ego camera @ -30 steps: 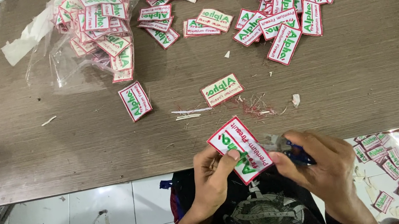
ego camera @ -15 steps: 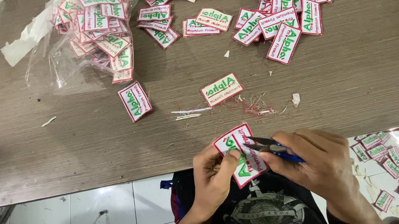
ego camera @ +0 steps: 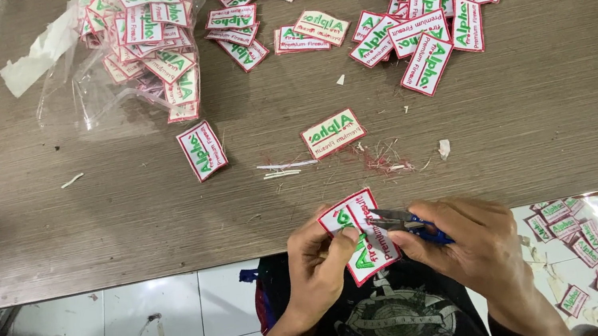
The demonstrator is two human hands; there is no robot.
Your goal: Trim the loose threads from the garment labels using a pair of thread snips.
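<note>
- One patch (ego camera: 360,237), white with a red border and green lettering, is pinched in the left hand (ego camera: 321,263) at the table's (ego camera: 564,107) near edge, above the lap.
- One pair of blue-handled snips (ego camera: 406,225) is clenched in the right hand (ego camera: 464,244); the blade tips are laid against the patch's right edge, just beside the left thumb.
- Trimming of this patch is judged to be under way: the blades are at its border, and red and white thread clippings (ego camera: 378,156) lie on the table just beyond the grip.
- Two single patches lie a little beyond the clippings: one (ego camera: 333,133) straight ahead of the grip, one (ego camera: 202,151) ahead and to the left.
- One open clear bag (ego camera: 72,92) is seen far beyond the grip to the left; a stack of roughly a dozen or more patches spills from it, too overlapped for an exact count.
- A loose scatter of some ten patches lies far ahead at centre, and a cluster of about nine (ego camera: 429,28) far ahead to the right; two more show at the far right corner.
- About ten patches lie on the tiled floor (ego camera: 575,243) to the right of the snips hand, below table level.
- Which heaps are trimmed and which are still to be trimmed cannot be told; by sheer number, much is judged to be left.
</note>
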